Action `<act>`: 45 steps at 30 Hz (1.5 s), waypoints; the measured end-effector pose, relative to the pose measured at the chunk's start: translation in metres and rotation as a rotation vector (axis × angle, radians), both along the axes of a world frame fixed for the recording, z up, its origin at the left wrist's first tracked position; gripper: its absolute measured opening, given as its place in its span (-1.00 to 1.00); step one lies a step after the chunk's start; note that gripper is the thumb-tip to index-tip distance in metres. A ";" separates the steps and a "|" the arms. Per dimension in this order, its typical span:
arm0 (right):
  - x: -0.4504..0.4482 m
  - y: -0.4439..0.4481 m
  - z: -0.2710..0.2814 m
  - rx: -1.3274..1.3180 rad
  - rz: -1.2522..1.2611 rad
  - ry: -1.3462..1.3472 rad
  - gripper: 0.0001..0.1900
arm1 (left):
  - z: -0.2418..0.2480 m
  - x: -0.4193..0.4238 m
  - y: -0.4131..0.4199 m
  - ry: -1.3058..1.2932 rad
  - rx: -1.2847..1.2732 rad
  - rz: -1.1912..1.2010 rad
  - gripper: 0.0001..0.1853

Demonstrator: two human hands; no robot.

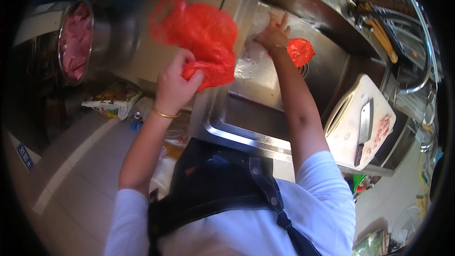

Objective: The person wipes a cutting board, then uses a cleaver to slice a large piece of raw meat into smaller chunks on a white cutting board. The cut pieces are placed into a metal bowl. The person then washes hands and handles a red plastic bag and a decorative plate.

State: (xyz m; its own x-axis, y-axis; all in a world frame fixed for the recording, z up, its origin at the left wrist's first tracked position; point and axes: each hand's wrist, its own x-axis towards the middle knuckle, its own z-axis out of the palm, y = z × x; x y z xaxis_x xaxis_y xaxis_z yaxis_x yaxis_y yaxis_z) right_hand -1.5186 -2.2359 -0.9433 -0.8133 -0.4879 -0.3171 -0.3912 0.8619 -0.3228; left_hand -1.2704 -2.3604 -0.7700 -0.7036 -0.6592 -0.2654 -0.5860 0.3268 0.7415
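Note:
Gathered in my left hand (179, 80) is a crumpled red plastic bag (209, 30), its loose end spread above the sink's left rim. Deep in the stainless steel sink (259, 113), my right hand (275, 33) has its fingers apart and holds nothing that I can see. A smaller crumpled red piece of plastic (301, 52) lies close by that wrist, near the drain. Wet-looking clear plastic (247, 67) lies on the sink's bottom to the left; whether my right hand touches it I cannot tell.
Right of the sink, a white cutting board (350, 124) carries a cleaver (365, 122) and minced meat (383, 128). A metal bowl of raw meat (76, 42) stands at the far left. A curved faucet (424, 74) arcs over the right side. Below left sits a printed bag (113, 103).

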 end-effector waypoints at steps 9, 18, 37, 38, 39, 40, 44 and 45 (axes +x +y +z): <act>0.091 0.105 -0.090 0.216 0.701 -0.429 -0.36 | -0.007 -0.028 -0.016 -0.041 -0.675 -0.350 -0.36; 0.096 0.149 0.112 -0.503 0.255 -0.093 -0.65 | -0.014 -0.048 0.095 0.021 -0.008 -0.462 -0.38; 0.185 0.142 0.208 -1.282 -0.339 -0.889 -0.69 | 0.002 -0.056 0.062 0.227 0.957 -0.454 -0.66; 0.184 0.151 0.211 -1.325 -0.412 -0.829 -0.67 | -0.004 -0.058 0.057 0.215 0.728 -0.488 -0.69; 0.183 0.162 0.212 -1.370 -0.492 -0.764 -0.65 | -0.008 -0.064 0.061 0.203 0.501 -0.525 -0.72; 0.178 0.184 0.211 -1.230 -0.481 -0.618 -0.65 | 0.014 -0.075 0.080 0.317 0.129 -0.708 -0.75; 0.164 0.271 0.187 -1.203 -0.765 -0.869 -0.62 | 0.073 -0.108 0.183 0.509 0.110 -0.852 -0.76; 0.161 0.296 0.197 -1.164 -0.797 -0.906 -0.61 | 0.081 -0.110 0.216 0.432 0.458 -0.739 -0.73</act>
